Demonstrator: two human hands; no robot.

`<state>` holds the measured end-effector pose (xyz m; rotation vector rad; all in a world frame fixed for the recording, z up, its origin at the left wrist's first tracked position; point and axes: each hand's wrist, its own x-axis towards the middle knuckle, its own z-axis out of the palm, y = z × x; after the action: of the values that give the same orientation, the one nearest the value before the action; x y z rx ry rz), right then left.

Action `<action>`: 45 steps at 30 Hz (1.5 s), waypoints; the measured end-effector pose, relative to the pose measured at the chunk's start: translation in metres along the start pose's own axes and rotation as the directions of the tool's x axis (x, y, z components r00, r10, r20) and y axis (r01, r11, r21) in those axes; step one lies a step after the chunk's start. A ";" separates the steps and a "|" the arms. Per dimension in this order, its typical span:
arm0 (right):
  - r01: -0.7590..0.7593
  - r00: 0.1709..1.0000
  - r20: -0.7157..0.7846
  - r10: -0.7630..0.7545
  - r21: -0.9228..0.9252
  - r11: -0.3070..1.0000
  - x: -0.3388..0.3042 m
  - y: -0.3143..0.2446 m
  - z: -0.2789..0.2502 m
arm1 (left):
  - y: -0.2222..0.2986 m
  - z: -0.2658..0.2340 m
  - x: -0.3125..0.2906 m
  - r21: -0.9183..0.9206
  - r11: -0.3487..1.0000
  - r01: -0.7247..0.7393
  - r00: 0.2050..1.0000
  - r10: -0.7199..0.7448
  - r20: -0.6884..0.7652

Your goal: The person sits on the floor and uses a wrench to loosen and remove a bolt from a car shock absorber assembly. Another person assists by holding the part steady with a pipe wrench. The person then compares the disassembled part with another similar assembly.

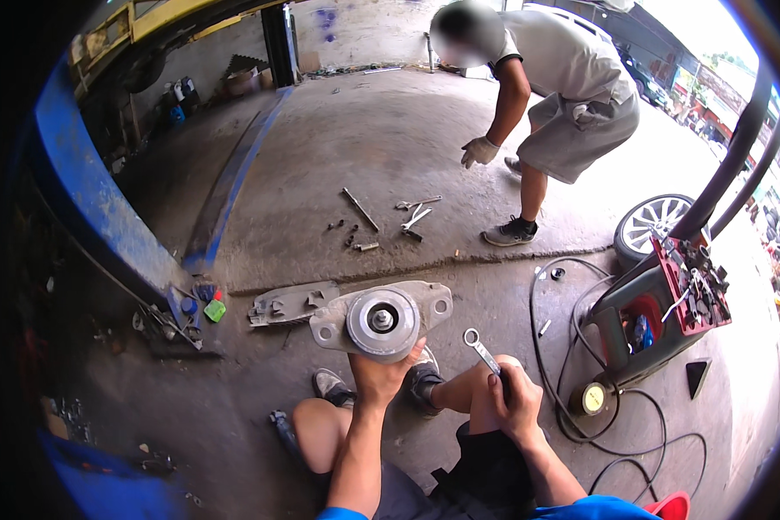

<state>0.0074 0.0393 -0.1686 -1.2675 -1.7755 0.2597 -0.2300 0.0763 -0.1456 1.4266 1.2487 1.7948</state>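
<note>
My left hand holds up an engine mount from below. It is a grey metal part with a round body, a threaded stud in its centre and a flange with a hole at each end. My right hand grips a ring wrench by its shank, near my right knee. The wrench's ring end points up and left, apart from the mount. Behind the mount, a flat ribbed metal bracket lies on the floor. Fingers under the mount are partly hidden.
Ahead, a long bar, wrenches and several sockets lie on concrete. A co-worker bends nearby, one gloved hand lowered. At right stand a wheel and tool cart, beside a looping hose. A blue post rises left.
</note>
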 end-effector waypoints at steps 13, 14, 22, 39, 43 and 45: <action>0.200 0.979 0.016 -0.202 0.090 0.976 0.017 -0.013 0.018 | -0.012 0.012 0.018 0.010 1.000 -0.020 0.971 0.021 -0.239; 0.244 0.970 -0.003 -0.245 0.078 0.967 0.018 -0.017 0.019 | -0.021 0.011 0.020 0.019 0.999 -0.042 0.973 0.045 -0.225; 0.205 0.979 0.016 -0.205 0.036 0.978 -0.007 -0.019 0.019 | -0.036 0.043 0.025 0.047 0.995 -0.086 0.974 0.094 -0.205; 0.154 0.898 0.402 -0.180 0.095 0.983 0.151 -0.079 -0.086 | -0.013 0.053 0.016 -0.099 0.990 -0.104 0.991 0.094 -0.098; 0.217 0.801 0.585 -0.129 -0.082 0.973 0.186 -0.094 -0.089 | -0.006 0.052 0.017 -0.173 0.982 -0.073 0.994 0.058 -0.091; 0.245 0.751 0.638 -0.168 -0.033 0.969 0.196 -0.099 -0.086 | -0.010 0.049 0.016 -0.162 0.984 -0.077 0.995 0.065 -0.079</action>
<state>-0.0019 0.1311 0.0484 -1.1142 -2.5266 0.5090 -0.1900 0.1104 -0.1464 1.3380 1.0686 1.9658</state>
